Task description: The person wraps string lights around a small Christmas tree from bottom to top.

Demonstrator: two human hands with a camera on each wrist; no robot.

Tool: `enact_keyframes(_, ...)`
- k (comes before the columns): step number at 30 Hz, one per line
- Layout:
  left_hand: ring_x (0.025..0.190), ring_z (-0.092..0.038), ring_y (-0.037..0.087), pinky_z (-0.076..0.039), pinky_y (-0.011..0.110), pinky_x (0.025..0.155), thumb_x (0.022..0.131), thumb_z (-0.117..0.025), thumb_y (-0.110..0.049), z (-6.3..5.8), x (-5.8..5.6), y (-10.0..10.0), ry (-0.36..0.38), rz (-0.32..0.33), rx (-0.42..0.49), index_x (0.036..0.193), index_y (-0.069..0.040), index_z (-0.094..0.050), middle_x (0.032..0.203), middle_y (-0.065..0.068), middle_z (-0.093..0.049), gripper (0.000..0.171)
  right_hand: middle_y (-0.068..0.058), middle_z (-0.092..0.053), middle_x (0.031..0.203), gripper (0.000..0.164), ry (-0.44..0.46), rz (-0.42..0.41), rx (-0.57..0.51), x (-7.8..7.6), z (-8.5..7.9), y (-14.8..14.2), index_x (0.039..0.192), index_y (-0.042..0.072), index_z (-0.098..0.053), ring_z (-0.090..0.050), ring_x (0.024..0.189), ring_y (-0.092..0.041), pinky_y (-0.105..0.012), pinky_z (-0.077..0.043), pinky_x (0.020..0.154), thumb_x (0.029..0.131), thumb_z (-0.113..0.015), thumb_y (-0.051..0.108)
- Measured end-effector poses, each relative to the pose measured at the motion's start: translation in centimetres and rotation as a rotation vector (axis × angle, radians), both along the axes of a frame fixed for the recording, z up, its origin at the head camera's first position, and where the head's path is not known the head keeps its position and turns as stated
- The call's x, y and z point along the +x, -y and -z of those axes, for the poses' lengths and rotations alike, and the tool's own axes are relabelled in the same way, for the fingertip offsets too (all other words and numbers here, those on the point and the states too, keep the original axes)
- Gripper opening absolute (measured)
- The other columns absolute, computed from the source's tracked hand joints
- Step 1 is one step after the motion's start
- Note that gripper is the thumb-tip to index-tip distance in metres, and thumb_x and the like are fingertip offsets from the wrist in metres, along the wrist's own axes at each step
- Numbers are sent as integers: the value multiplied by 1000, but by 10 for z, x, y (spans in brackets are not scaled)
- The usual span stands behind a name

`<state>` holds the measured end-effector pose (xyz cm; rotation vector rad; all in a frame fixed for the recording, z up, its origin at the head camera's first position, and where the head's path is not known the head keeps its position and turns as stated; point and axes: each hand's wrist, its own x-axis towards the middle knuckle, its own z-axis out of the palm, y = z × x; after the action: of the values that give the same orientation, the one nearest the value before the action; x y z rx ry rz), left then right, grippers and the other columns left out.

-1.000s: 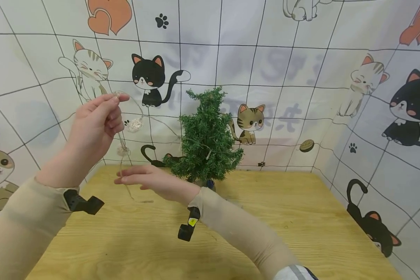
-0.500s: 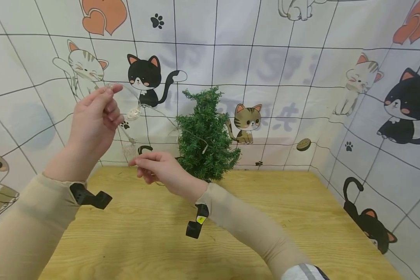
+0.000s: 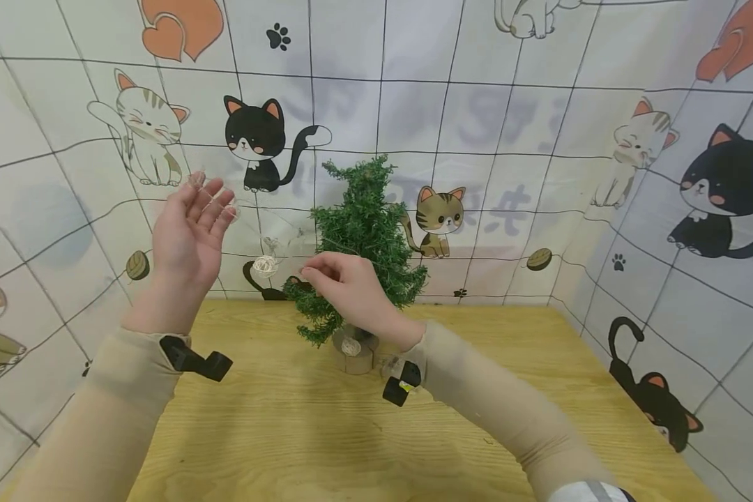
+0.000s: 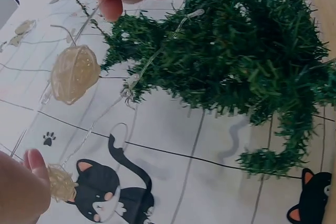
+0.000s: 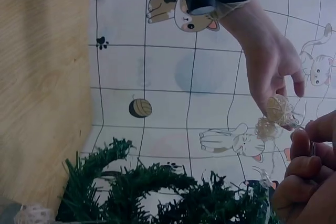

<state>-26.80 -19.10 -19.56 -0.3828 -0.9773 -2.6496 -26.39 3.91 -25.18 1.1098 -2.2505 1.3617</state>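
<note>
My right hand point(image 3: 354, 286) pinches the thin clear wire of a string of lights point(image 4: 84, 27) between thumb and fingertips, in front of the green artificial tree point(image 3: 367, 209). A woven off-white ball point(image 4: 76, 74) on that wire dangles just below those fingers in the left wrist view. Raised at the left, my left hand point(image 3: 191, 233) has its palm turned up and fingers loosely spread. The wire crosses its fingers, and another woven ball point(image 5: 280, 108) lies against them, thumb apart, in the right wrist view. Part of the wire runs across to the tree's branches.
The tree stands on a pale round base point(image 3: 354, 359) near the back of the wooden table point(image 3: 288, 432). One woven ball point(image 3: 350, 346) hangs in front of the base, with another point(image 3: 392, 366) partly behind my right wrist camera. A cat-print sheet point(image 3: 496, 111) encloses the table's back and sides.
My right hand has moved right toward the tree, drawing the wire along. The left hand has gone from pinching the wire to a turned-up palm with looser fingers.
</note>
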Motion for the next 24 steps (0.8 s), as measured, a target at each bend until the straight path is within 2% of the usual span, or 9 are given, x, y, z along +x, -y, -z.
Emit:
enact_keyframes(5, 135, -36, 20, -33, 28, 107, 104, -44, -26, 19, -9, 1, 55, -15, -86, 145, -14, -35, 149, 5, -33, 44, -9, -63, 72, 17, -48, 46, 72, -6, 2, -20, 105, 7, -72, -46, 55, -14, -28, -39, 55, 99, -58, 16)
enact_keyframes(10, 145, -18, 23, -24, 38, 114, 105, -34, -36, 39, -18, -3, 128, 0, -350, 156, -18, -11, 160, 4, -13, 59, -2, -66, 76, 17, -199, 130, 162, -11, -5, -44, 102, 5, -73, -51, 56, -8, -28, -42, 54, 97, -61, 15)
enact_keyframes(13, 146, -13, 27, -20, 48, 114, 105, -34, -41, 46, -21, -6, 170, 6, -523, 157, -22, -5, 162, 4, -4, 63, 0, -67, 78, 14, -303, 177, 196, -13, -21, -61, 98, 4, -73, -53, 59, -7, -28, -44, 56, 96, -62, 13)
enact_keyframes(15, 147, -10, 29, -18, 52, 114, 104, -35, -44, 49, -21, -9, 174, -1, -630, 157, -26, -2, 162, 2, 2, 65, 1, -67, 79, 12, -327, 179, 191, -12, -36, -68, 95, 5, -73, -55, 60, -7, -28, -45, 58, 94, -62, 11)
enact_keyframes(17, 147, -10, 28, -17, 53, 114, 103, -35, -46, 49, -19, -12, 165, -14, -724, 157, -30, -1, 162, 0, 6, 65, -1, -67, 76, 11, -301, 164, 150, -8, -54, -72, 92, 5, -73, -54, 58, -10, -27, -44, 59, 93, -63, 8)
enact_keyframes(20, 147, -11, 27, -16, 53, 114, 103, -34, -47, 47, -16, -16, 131, -41, -808, 156, -32, 0, 162, -2, 8, 64, -4, -64, 70, 11, -190, 132, 75, 2, -84, -73, 89, 6, -72, -48, 53, -13, -25, -40, 54, 92, -62, 8)
enact_keyframes(24, 146, -14, 26, -17, 52, 114, 103, -36, -46, 43, -17, -21, 101, -57, -810, 156, -32, -3, 162, -5, 5, 64, -9, -61, 72, 15, 36, 67, -35, 9, -126, -69, 90, 4, -70, -40, 50, -12, -22, -32, 46, 96, -59, 12)
